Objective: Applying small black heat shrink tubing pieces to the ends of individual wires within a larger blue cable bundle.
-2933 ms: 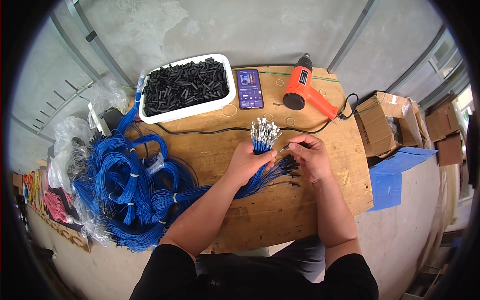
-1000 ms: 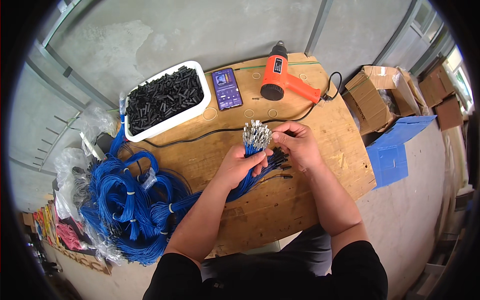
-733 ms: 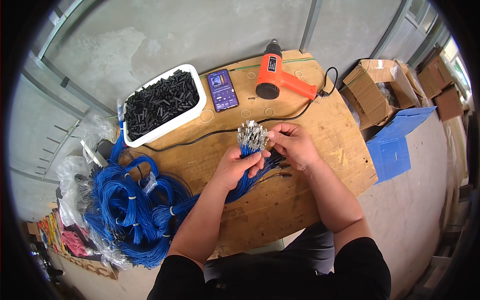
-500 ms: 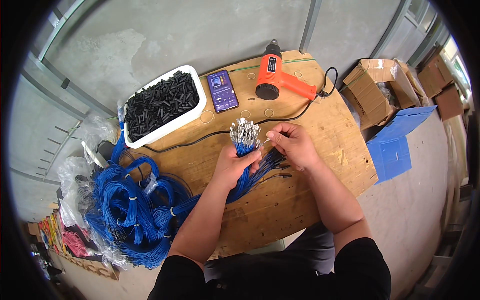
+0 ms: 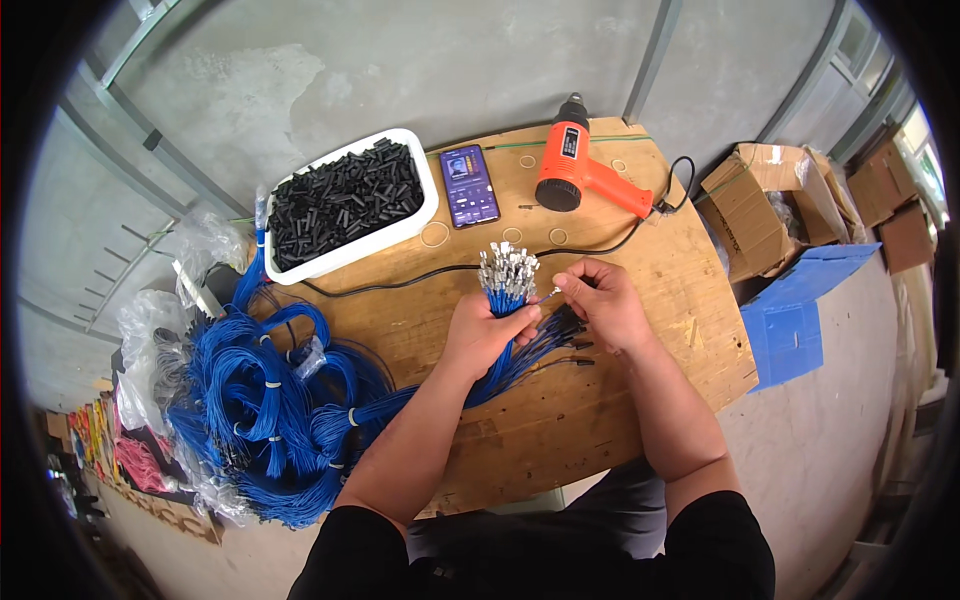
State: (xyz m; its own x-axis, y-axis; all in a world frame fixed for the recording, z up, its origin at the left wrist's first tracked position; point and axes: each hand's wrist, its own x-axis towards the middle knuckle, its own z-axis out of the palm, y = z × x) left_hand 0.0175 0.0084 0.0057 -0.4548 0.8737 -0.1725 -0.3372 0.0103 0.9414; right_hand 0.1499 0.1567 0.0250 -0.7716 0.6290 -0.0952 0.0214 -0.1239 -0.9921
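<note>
My left hand (image 5: pixel 488 332) is closed around a bundle of blue wires (image 5: pixel 496 301). The wires' bare metal terminals (image 5: pixel 509 268) fan out above the fist. Beside it, my right hand (image 5: pixel 606 305) pinches the terminal end of a single blue wire (image 5: pixel 545 297), held a little to the right of the bundle. Under and between the hands, other wires of the bundle end in black sleeves (image 5: pixel 570 328). The bundle runs down to the left, past a white tie, toward coiled blue wires (image 5: pixel 262 385) on the table's left side.
A white tub (image 5: pixel 432 205) full of short black tubes stands at the back left of the wooden table (image 5: pixel 690 330). Next to it lie a phone (image 5: pixel 470 188) and several rubber bands. An orange heat gun (image 5: pixel 585 165) trails a black cord across the table. Cardboard boxes (image 5: pixel 745 205) stand at right.
The view has shifted slightly, so the table things sit further right and lower. My right hand has eased away from the bundle, and the pinched wire now stretches between the hands.
</note>
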